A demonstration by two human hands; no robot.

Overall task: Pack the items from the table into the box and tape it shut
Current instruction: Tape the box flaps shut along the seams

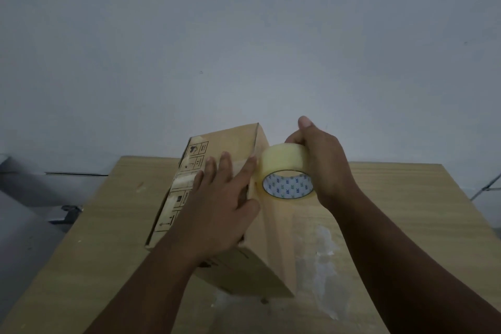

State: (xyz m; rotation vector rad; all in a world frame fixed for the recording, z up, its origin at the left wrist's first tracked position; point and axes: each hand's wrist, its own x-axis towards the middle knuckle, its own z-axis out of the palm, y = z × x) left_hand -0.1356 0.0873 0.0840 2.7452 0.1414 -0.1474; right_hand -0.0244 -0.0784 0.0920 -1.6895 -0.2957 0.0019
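A closed brown cardboard box (pixel 273 247) stands tilted on the wooden table (pixel 406 198), with printed handling symbols on its left face. My left hand (pixel 219 198) lies flat on the box's top, fingers spread, pressing on the tape strip near the right edge. My right hand (pixel 322 165) grips a roll of clear tape (pixel 284 168) held against the box's upper right edge. The roll's white core with blue print faces me. No loose items show on the table.
Pale grey wall (pixel 244 35) fills the upper half of the view. Whitish scuff marks (pixel 322 257) streak the tabletop right of the box. Left of the table, a grey floor with a dark object (pixel 67 211) lies below.
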